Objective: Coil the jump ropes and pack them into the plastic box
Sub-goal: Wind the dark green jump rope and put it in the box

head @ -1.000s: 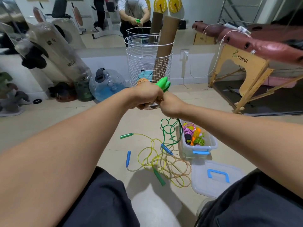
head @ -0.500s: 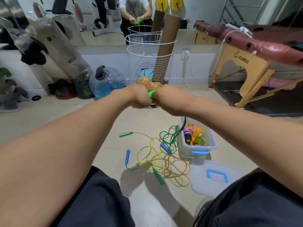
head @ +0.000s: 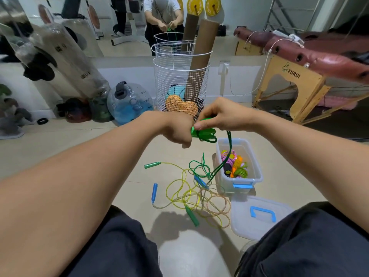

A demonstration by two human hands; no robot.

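Two hands meet at the green jump rope (head: 203,132). Left hand (head: 176,129) is clenched round the green handles, fingers curled under. Right hand (head: 221,114) pinches the wound cord loops just beside the left fingers. From below the right fingers the green cord hangs down, passes in front of the plastic box (head: 239,182) and ends in loose loops on the floor. Box stands open on the floor below and right of the fingers; coiled ropes (head: 234,164) in pink, orange and green lie inside. Box lid (head: 259,215), blue handle up, lies on the floor nearer the person than the box. Below the fingers, left of the box, a tangle of yellow rope (head: 179,186) and speckled rope (head: 215,204) with green and blue handles lies uncoiled. Beyond the fingers stands a white wire basket (head: 175,76).
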